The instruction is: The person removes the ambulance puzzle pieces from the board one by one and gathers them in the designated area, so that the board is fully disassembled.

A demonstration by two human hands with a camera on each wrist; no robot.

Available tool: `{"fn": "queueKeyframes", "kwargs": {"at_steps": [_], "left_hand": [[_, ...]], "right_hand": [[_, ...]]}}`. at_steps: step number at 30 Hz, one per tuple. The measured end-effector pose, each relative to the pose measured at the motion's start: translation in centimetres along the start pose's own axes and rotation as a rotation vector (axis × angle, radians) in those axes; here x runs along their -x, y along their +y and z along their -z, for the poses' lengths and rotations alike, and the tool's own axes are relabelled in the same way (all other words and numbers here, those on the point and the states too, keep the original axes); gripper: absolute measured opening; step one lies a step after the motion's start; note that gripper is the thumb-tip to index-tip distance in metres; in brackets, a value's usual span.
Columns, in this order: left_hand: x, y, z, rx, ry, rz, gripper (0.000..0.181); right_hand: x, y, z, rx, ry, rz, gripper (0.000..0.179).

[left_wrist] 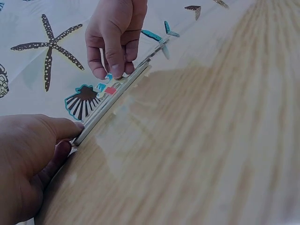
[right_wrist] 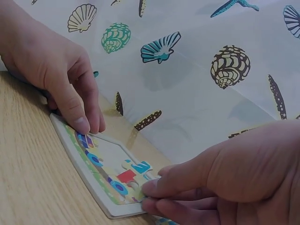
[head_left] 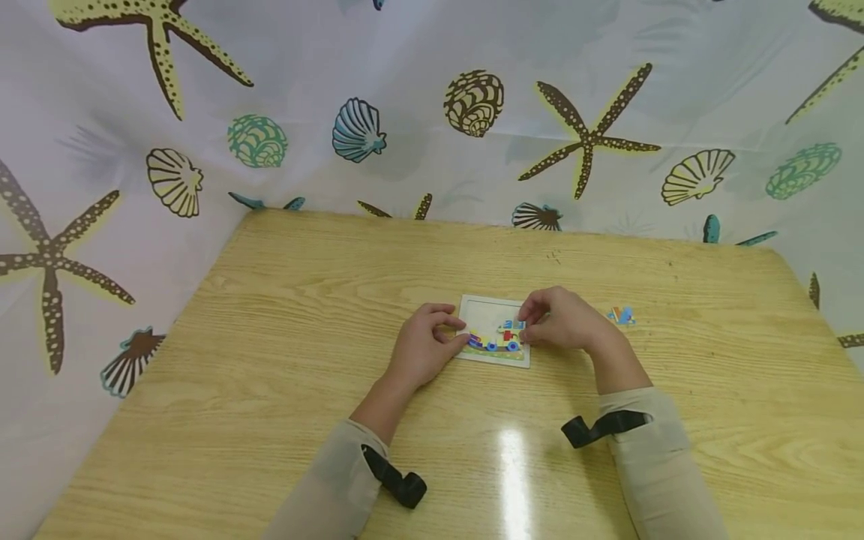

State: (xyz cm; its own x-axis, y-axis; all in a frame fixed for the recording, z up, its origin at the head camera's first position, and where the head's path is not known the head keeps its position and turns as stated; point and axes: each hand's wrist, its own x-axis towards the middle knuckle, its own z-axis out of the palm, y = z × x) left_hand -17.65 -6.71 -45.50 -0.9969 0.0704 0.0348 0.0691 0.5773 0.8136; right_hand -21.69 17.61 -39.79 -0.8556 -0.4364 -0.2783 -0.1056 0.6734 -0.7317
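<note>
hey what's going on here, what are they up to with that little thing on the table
A person is working on a small puzzle tray on a wooden table. The left hand grips its left edge; the right hand touches its right side, though whether it pinches a piece is hard to tell. Coloured pieces fill the lower part, the upper left is bare, and loose pieces lie beyond the right hand.

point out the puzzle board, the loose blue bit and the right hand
puzzle board (head_left: 489, 312): head view, on its bare inner panel
loose blue bit (head_left: 625, 315): head view, on its middle
right hand (head_left: 567, 318): head view, back of hand
</note>
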Motion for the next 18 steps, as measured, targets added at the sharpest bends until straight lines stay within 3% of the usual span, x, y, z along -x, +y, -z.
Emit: {"fn": "queueKeyframes", "kwargs": {"at_steps": [6, 18], "left_hand": [[0.0, 0.0, 0.0, 0.000, -0.001, 0.004, 0.018], [0.0, -0.1, 0.0, 0.006, 0.008, -0.034, 0.018]], "right_hand": [[0.1, -0.1, 0.0, -0.162, -0.048, -0.024, 0.013], [0.8, 1.0, 1.5, -0.253, -0.056, -0.026, 0.021]]}}
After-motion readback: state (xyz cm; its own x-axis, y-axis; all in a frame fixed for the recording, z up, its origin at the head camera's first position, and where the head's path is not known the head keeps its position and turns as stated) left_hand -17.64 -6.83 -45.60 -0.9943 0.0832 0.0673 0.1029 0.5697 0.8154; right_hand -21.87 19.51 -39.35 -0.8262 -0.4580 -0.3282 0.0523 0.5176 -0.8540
